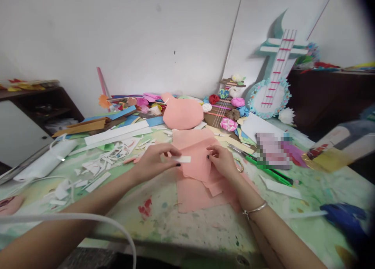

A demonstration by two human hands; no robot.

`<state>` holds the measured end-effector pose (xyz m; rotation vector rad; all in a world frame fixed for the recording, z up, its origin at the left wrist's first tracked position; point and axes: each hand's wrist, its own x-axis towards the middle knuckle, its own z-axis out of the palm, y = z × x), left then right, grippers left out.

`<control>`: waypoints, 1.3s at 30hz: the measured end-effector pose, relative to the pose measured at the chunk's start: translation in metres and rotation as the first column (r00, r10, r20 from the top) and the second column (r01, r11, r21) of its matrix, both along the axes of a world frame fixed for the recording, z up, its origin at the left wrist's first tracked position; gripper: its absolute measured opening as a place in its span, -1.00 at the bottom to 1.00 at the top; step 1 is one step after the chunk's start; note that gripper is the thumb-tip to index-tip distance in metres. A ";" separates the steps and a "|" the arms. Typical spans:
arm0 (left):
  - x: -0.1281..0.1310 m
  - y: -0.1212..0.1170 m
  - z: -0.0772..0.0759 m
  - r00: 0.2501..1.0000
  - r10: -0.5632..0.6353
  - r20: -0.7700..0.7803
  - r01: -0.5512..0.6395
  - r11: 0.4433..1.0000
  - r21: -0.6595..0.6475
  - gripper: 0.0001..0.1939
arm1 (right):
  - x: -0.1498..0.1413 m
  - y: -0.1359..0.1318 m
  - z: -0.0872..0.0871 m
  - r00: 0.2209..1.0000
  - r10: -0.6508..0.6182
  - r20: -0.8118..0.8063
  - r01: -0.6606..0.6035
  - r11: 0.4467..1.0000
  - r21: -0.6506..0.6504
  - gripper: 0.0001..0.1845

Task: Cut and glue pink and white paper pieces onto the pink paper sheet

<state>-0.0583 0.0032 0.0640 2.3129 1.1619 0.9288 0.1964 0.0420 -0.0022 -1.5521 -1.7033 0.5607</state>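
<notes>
My left hand [154,159] is closed in a pinch on a small white paper strip [181,158], held over a pink paper sheet [196,165]. My right hand [224,159] pinches the right edge of that same pink sheet, fingers curled. More pink sheets [193,194] lie flat beneath on the paint-stained table [164,218]. A rounded pink paper shape [182,113] stands farther back.
White paper scraps [99,165] litter the left. Scissors [238,153] and a green pen [269,171] lie right of my right hand. Paper flowers [231,104] and a paper guitar [271,81] stand at the back. A white cable [117,226] crosses the front edge.
</notes>
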 end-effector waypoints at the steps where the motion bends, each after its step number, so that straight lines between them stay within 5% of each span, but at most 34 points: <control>1: 0.005 0.001 0.007 1.000 0.023 0.005 -0.023 0.999 0.035 -0.83 | 0.000 0.000 0.000 1.000 0.001 -0.003 -0.001 1.000 0.003 -0.67; 3: 0.009 0.003 0.020 1.000 0.019 -0.012 -0.019 1.000 0.017 -0.82 | 0.000 -0.001 0.001 1.000 0.006 -0.013 -0.006 1.000 0.004 -0.65; 7: 0.010 0.008 0.027 0.987 -0.159 0.007 0.156 0.954 -0.257 -0.78 | 0.000 -0.001 -0.002 0.998 0.025 -0.058 -0.027 0.999 -0.033 -0.64; 15: 0.058 0.027 -0.044 0.978 -0.137 0.157 0.183 0.924 -0.336 -0.84 | 0.000 -0.004 -0.004 0.993 0.084 -0.079 -0.092 0.990 -0.102 -0.38; 21: 0.064 0.022 -0.066 0.982 -0.156 0.103 0.177 0.957 -0.228 -0.83 | 0.002 -0.004 -0.004 0.996 0.084 -0.009 -0.085 0.992 -0.097 -0.37; 33: 0.057 0.021 -0.070 0.961 -0.274 0.049 0.277 0.955 -0.103 -0.92 | 0.001 -0.010 0.000 0.992 0.089 0.087 -0.086 0.995 -0.041 -0.53; 39: 0.050 0.018 -0.067 0.927 -0.375 -0.033 0.374 0.927 -0.017 -0.87 | 0.004 -0.020 0.012 0.968 0.204 0.146 -0.207 0.978 0.011 -0.79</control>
